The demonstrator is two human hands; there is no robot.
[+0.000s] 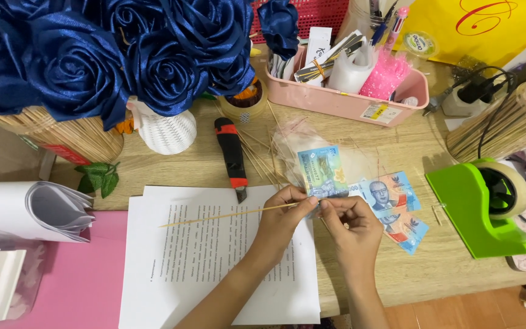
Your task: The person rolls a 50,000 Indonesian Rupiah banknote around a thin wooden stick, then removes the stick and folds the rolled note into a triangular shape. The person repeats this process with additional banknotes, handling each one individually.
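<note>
Both hands meeting over the wooden worktop (409, 268): left hand (282, 214) closed in a pinch on a thin bamboo skewer (226, 215) lying nearly level, its free end pointing left over printed white sheets (214, 262); right hand (351, 226) closed too, fingertips pinching the lower edge of a blue banknote (321, 172) held upright just where the skewer ends. Just right of the hands, two more blue banknotes (397, 207) flat on the worktop, overlapping. Above the left hand, a black and red utility knife (232, 158) beside loose skewers (263, 159) and clear wrapping. Farther right, a green tape dispenser (476, 213). At the back, a pink tray (342, 97) of supplies, a roll of tape (243, 105), and dark blue satin roses (123, 55) above a white vase (167, 131). Far left, pink card (92, 274) under rolled paper
</note>
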